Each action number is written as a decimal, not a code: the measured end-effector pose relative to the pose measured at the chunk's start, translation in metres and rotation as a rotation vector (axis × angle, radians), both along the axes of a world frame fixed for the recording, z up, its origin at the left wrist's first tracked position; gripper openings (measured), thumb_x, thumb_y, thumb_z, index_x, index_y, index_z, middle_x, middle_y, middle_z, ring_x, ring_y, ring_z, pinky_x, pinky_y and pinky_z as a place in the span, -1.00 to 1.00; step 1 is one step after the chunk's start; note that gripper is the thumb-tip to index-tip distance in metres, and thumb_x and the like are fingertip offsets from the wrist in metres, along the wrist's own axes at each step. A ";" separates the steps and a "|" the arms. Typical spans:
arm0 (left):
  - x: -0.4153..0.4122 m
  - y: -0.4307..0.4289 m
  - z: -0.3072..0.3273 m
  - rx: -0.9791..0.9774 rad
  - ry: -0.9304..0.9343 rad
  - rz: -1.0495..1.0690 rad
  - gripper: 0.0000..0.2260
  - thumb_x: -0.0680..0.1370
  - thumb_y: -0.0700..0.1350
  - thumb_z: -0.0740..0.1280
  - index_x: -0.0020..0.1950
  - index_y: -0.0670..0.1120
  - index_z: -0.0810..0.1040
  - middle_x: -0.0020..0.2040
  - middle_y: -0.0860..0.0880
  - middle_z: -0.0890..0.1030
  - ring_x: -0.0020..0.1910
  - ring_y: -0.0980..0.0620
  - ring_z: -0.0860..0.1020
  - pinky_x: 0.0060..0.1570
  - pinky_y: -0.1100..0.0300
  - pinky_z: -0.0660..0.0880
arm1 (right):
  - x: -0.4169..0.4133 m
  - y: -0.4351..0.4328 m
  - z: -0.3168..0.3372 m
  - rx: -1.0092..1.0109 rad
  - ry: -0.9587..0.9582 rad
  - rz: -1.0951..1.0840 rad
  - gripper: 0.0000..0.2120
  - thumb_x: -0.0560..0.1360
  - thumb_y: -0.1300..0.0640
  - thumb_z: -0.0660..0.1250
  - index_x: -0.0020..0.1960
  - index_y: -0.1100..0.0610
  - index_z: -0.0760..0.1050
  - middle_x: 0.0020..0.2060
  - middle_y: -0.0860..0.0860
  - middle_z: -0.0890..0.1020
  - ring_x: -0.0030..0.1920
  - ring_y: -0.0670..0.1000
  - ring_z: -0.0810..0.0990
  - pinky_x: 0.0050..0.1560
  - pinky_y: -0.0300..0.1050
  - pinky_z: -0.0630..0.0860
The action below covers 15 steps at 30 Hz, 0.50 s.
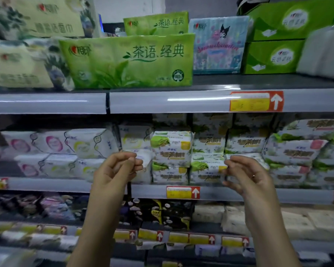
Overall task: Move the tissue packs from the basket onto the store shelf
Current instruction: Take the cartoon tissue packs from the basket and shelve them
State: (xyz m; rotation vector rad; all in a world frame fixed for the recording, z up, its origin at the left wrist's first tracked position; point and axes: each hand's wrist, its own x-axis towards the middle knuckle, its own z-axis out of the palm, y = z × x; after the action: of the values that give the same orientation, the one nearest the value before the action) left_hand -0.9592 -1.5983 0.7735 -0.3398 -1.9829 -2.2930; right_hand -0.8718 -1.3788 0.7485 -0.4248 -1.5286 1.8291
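Both hands are up in front of the middle row of the shelf. The left hand (118, 170) has its fingers bent, and the tips sit right at the edge of a small white soft plastic pack (146, 158). The picture is too fuzzy to say if it pinches the pack or just touches it. The right hand (249, 176), with a thin ring (253, 176) on one finger, is bent the same way. Its tips are at a small green and white soft pack (206, 163), and I cannot tell if it grips that pack either.

Around the hands, the grey metal store shelf (229, 193) is packed with rows of small packs, white and pink to the left, green and white to the right. A red and yellow price tag (182, 192) sits just under them. One row up stands a big bright green plastic tissue pack (127, 60), next to a pale blue cartoon pack (218, 45).

The basket is not in view, so I cannot count what is left in it. I think the person is setting packs into this row. With the shelf so full, a lot of the job looks done.
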 end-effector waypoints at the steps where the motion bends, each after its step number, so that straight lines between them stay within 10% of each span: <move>1: -0.004 -0.009 -0.003 -0.012 -0.006 -0.014 -0.87 0.58 -0.21 0.23 -0.07 -0.09 0.58 -0.23 0.03 0.70 -0.16 0.10 0.65 -0.13 0.33 0.59 | -0.002 -0.010 -0.003 -0.008 0.001 -0.004 -0.93 0.45 0.13 0.35 -0.08 0.06 0.58 -0.17 -0.02 0.68 -0.18 -0.06 0.65 -0.27 -0.20 0.61; 15: -0.042 -0.096 -0.070 -0.075 -0.148 -0.087 -0.92 0.48 -0.10 0.40 -0.15 -0.10 0.60 -0.24 -0.03 0.68 -0.20 0.08 0.64 -0.11 0.19 0.53 | -0.039 -0.098 -0.075 0.031 -0.284 0.039 -0.93 0.52 0.19 0.33 -0.04 0.08 0.56 -0.17 0.01 0.65 -0.14 -0.05 0.65 -0.24 -0.27 0.56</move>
State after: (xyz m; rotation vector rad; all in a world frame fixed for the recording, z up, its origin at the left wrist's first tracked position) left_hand -1.0017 -1.6944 0.7036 -0.2752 -2.1691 -2.3643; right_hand -0.9106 -1.4767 0.6735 -0.6669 -1.7621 1.8317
